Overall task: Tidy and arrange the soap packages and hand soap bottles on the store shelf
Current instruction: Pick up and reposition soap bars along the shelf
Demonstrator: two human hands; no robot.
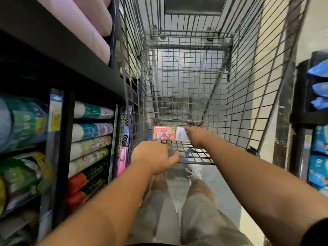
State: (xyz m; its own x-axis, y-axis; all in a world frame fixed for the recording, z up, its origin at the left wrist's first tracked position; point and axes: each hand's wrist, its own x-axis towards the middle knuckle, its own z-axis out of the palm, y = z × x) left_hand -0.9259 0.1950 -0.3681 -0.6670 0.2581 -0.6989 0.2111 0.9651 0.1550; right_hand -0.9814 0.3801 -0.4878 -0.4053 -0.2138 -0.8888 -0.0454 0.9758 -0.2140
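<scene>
View: head cam, looking down into wire cart (248,96); motion blur, small detail soft.
Step (judged): fetching soap stock out of the cart, to go on the shelf (67,55) at left.
Task items: orange soap pack (163,133) & white soap pack (180,134) lie side by side, touching, on the wire ledge (195,155) at the near end of the cart. No hand soap bottles in view.
R hand: right hand (197,136) is over the white soap pack's right edge, fingers curled down onto it; reads as a pinch on that pack. Underside contact hidden.
L hand: left hand (152,156) is just below the orange soap pack, thumb out along the ledge wires. Fingers hidden behind the knuckles, so can't tell if it holds wire, pack or nothing.
Shelf: left bays full of rolled packs (92,126). Soap slot not visible from here.
Other: blue packs (317,142) on rack at right.
Progress (judged): early; both packs not yet out of the cart.
How to do well: get a thumb-and-fingers grip across each pack's short sides, not just a corner. Lift straight up to clear the ledge wires before swinging left. Take one pack per hand. Keep labels facing out for placing.
Risk: corner pinch slips; pack may catch in the grid.
</scene>
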